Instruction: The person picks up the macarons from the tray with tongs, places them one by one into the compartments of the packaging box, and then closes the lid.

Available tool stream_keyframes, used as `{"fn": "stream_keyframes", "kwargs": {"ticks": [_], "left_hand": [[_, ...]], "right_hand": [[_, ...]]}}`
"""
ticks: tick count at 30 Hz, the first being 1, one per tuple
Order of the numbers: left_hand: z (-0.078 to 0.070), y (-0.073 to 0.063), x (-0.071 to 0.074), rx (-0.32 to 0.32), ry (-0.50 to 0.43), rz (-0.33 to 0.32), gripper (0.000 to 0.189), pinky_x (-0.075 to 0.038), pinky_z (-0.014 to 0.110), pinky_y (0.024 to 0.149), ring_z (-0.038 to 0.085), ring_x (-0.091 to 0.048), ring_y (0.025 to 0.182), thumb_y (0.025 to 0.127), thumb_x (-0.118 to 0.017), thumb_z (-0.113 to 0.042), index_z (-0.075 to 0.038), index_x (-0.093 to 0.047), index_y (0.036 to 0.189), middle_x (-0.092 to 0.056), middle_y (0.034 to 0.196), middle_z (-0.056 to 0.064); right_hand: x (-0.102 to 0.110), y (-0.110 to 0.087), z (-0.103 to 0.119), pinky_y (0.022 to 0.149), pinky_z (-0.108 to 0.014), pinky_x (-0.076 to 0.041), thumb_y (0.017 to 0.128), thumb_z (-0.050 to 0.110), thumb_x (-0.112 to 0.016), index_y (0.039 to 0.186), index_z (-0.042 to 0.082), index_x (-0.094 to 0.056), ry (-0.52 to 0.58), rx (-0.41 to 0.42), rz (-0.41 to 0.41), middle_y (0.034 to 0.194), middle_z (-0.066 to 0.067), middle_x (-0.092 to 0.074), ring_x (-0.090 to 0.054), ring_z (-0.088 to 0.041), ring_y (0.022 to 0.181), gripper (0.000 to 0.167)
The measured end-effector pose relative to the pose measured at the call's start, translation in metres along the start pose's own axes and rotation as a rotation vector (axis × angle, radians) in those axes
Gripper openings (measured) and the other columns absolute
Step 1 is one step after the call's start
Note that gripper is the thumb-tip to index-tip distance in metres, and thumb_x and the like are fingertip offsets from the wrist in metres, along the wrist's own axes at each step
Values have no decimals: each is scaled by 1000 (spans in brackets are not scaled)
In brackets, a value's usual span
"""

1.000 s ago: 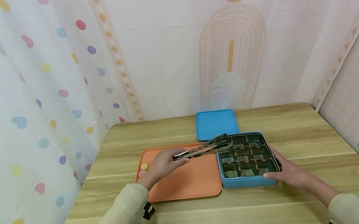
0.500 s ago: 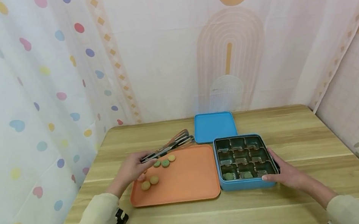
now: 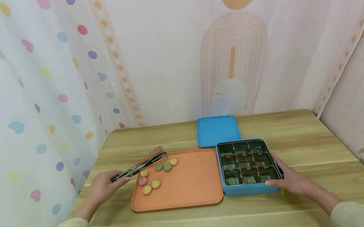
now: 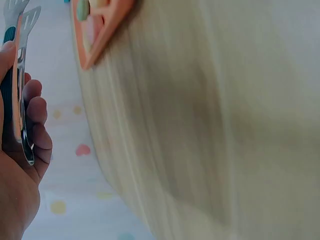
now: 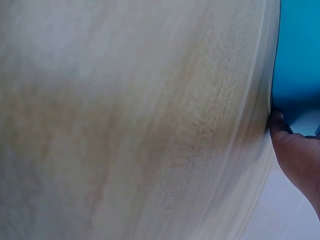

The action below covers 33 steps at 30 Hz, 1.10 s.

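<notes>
My left hand (image 3: 103, 186) holds a pair of metal tongs (image 3: 140, 165) past the left edge of an orange tray (image 3: 192, 185). Nothing shows between the tongs' ends, which hang over the tray's back left. On the tray lie several small round cookies: yellow (image 3: 156, 184), pink (image 3: 142, 181) and green (image 3: 167, 167). To its right stands a blue box (image 3: 248, 188) with a dark insert divided into several compartments. Two front compartments hold green cookies (image 3: 231, 181). My right hand (image 3: 294, 181) grips the box's front right corner, thumb on the front wall.
A flat blue lid (image 3: 217, 130) lies behind the box, close to its back wall. The wooden table (image 3: 184, 225) ends at a patterned curtain (image 3: 169, 72) at the back, with more curtain at both sides.
My left hand has moved left with the tongs, from over the box back across the tray, uncovering the cookies there. My right hand has stayed on the box corner.
</notes>
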<state>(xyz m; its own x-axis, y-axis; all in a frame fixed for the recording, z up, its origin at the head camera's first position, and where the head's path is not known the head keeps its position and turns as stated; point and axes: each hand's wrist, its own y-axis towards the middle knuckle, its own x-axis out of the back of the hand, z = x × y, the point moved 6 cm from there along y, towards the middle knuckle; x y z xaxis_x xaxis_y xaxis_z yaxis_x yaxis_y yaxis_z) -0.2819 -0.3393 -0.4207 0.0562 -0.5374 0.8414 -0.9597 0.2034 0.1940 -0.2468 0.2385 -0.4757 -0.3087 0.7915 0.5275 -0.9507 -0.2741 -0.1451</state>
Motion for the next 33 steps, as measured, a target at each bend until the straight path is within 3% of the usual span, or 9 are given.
{"fn": "stream_keyframes", "kwargs": {"ticks": [7,11,19,33], "left_hand": [[17,-28,15,15,-29,5,23,-36,26,49,6,-40,52,91,-74,-33,-12,-75,101,-50,61,-7],[24,-34,18,8,-46,-7,22,-35,26,48,5,-39,52,89,-76,-29,-11,-76,101,-50,59,-8],[32,-31,9,28,12,-15,28,-37,26,50,5,-43,52,88,-77,-35,-11,-77,103,-55,60,-10],[39,-19,-6,24,53,-5,32,-40,27,54,7,-48,56,87,-77,-37,-10,-77,104,-59,64,-11]], "right_hand": [[-3,1,2,108,-65,-21,88,28,-77,159,7,7,41,13,0,158,-34,1,-17,-55,140,112],[-2,1,4,107,-63,-24,88,28,-76,159,7,7,40,21,-6,158,-34,0,-21,-53,139,111],[-1,0,2,105,-61,-28,89,28,-76,159,8,5,16,29,-11,157,-37,-7,-32,-52,135,109],[-1,-1,1,108,-68,-17,88,31,-76,159,8,7,20,-8,-2,158,-35,-1,-10,-55,142,112]]}}
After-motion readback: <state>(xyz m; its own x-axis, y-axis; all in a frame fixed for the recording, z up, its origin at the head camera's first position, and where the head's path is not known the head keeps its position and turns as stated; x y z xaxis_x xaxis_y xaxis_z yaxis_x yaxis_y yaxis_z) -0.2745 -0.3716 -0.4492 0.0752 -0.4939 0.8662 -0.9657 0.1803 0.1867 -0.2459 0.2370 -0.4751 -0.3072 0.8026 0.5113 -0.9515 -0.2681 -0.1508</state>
